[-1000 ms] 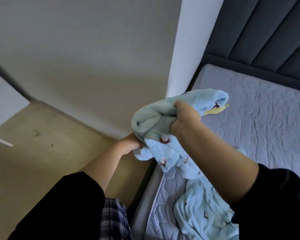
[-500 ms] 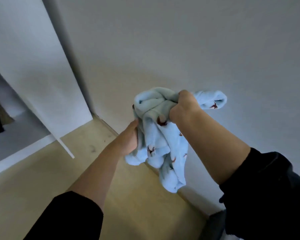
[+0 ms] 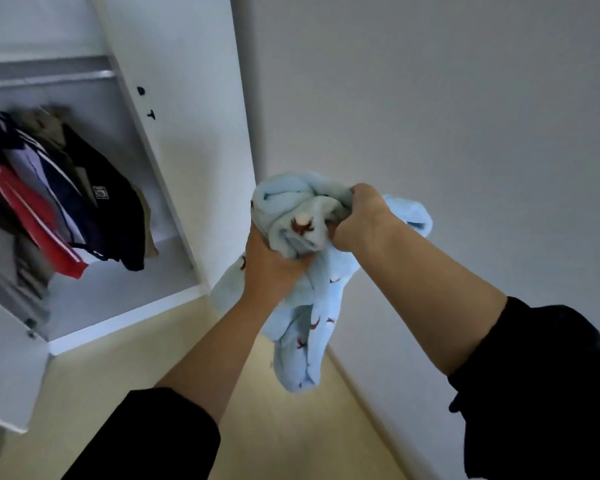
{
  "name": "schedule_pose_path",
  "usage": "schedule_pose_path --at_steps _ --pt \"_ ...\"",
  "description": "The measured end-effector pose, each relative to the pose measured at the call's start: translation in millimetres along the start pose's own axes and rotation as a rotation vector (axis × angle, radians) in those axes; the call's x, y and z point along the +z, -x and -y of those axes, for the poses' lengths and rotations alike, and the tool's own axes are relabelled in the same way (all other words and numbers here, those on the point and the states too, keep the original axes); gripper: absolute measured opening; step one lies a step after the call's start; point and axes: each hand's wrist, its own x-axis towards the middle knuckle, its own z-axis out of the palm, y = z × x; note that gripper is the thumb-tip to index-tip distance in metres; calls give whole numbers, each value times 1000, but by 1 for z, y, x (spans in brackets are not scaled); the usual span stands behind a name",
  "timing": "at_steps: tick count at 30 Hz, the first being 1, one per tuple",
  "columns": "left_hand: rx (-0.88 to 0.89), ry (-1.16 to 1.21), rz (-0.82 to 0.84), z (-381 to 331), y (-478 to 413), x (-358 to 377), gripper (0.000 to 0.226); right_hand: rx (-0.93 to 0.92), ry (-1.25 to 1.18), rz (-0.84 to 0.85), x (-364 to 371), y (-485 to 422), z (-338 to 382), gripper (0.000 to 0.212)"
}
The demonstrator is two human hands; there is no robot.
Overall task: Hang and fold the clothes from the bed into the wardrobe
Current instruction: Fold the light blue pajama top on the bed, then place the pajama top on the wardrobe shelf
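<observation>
Fleecy blue garment (image 3: 293, 216), bunched, gripped by both hands

the open wardrobe (image 3: 125, 296) stands at the left, with hanging clothes (image 3: 66, 202) inside it, below the rail (image 3: 49, 79) and above its bottom board. its door (image 3: 7, 375) juts out at the lower left. the wall (image 3: 430, 116) fills the right. the garment (image 3: 291, 216) hangs in the middle, above the floor (image 3: 118, 375) and right of the wardrobe, gripped by the left hand (image 3: 271, 268) at its lower left and the right hand (image 3: 364, 216) at its upper right.
</observation>
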Motion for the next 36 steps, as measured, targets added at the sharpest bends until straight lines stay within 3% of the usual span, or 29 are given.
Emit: schedule_pose_path --at_steps 2,5,8,13,15,17,20,23,26,28,30,32,36 --pt "-19 8 -40 -8 -13 -9 46 18 41 91 3 -1 12 3" --pt "-111 25 12 -3 -31 -14 26 41 158 135 2 -17 26 13" --pt "-112 -13 11 4 -47 -14 23 29 283 200 4 -44 38 25" --pt "-252 80 -60 11 -75 -10 10 -105 807 353 25 -95 64 43" --pt "-302 146 -113 8 -84 -9 16 -321 1056 390 38 -111 72 38" --pt "-329 194 -159 5 -94 -12 19 -708 1235 479 51 -128 75 30" --pt "-338 215 -173 3 -106 -22 31 -1151 1447 729 67 -135 79 58" --pt "-315 149 -153 -2 -110 -35 41 -1318 1666 943 94 -126 79 63" --pt "-283 113 -82 -11 -110 -53 56 -1485 1635 1092 121 -105 75 53" --pt "-280 86 -17 -20 -108 -72 70 -1285 1673 1271 133 -94 77 53" --pt "-280 87 34 -29 -106 -91 77 -828 1783 1448 139 -87 79 43" --pt "-270 74 39 -36 -105 -110 67 -483 1757 1535 146 -88 77 38" --pt "-251 -10 33 -32 -106 -150 36 -209 1702 1641 158 -77 53 56"
